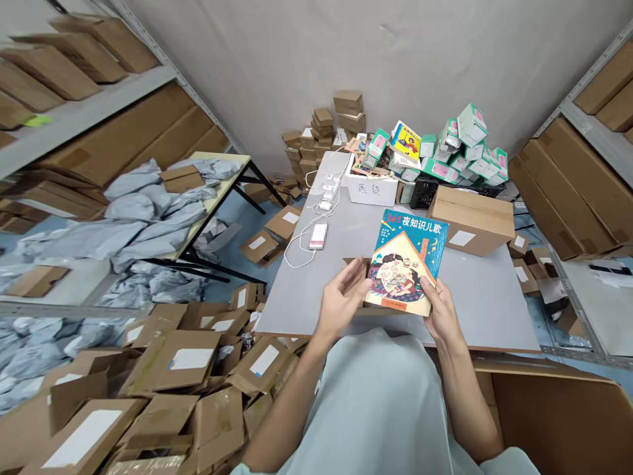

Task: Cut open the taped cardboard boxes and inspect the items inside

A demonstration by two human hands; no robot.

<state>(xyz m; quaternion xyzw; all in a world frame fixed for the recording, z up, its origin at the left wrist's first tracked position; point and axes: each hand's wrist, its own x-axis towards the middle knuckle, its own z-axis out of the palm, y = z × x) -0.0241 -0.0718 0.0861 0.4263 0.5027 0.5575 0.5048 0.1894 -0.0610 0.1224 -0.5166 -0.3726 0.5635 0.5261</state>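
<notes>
A: Where is the book (406, 260)?
B: In front of the person, cover up, over the near part of the grey desk (487, 290). A brown piece of cardboard (376, 310) shows from under it.
A: How does each grip stand?
B: The right hand (442, 311), at five o'clock from the book, pinches its lower right corner, thumb on the cover. The left hand (342, 293), at eight o'clock, is open with fingers spread; its thumb meets the left edge in view, though whether it presses there cannot be told.
A: And around the book?
B: A taped carton (472, 218) with a white label sits at two o'clock, and a heap of green-and-white boxes (472, 125) at one. At eleven stands a white box (363, 190) with handwriting on its front, piled with books and packets; a yellow book (407, 141) tops the pile at twelve. A small device (318, 236) on a white cable lies between nine and ten.
</notes>
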